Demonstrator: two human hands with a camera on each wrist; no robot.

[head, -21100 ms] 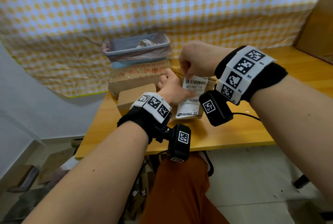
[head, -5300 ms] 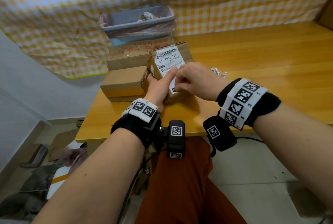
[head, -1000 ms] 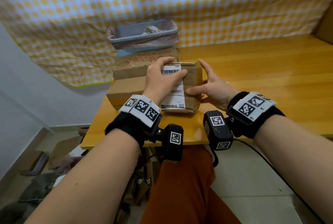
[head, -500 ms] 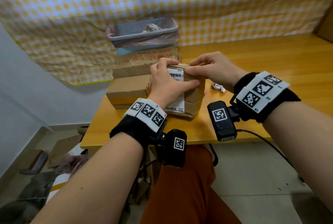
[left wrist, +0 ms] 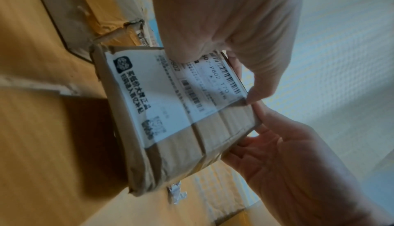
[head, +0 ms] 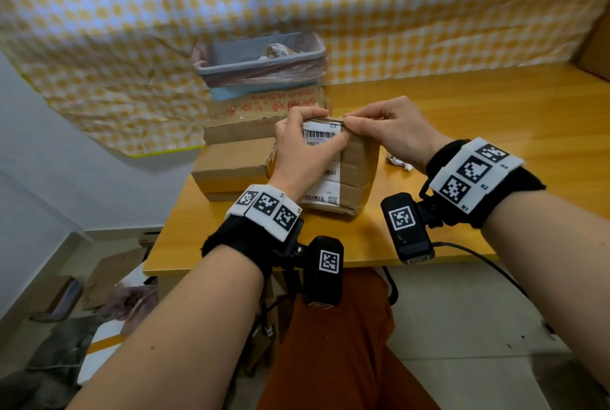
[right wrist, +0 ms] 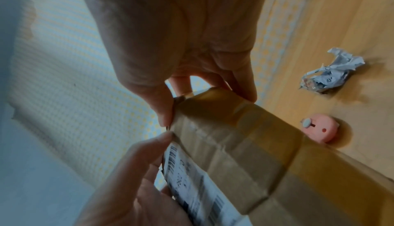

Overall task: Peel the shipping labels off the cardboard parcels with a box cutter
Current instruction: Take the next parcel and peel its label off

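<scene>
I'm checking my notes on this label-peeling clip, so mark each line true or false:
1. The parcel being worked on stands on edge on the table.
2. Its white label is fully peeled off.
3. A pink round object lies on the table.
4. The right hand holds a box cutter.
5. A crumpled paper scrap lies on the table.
1. True: the parcel stands on edge on the table.
2. False: the white label is on it.
3. True: the pink round object.
4. False: the right hand pinches the parcel's top corner; no cutter shows in it.
5. True: the crumpled paper scrap.
</scene>
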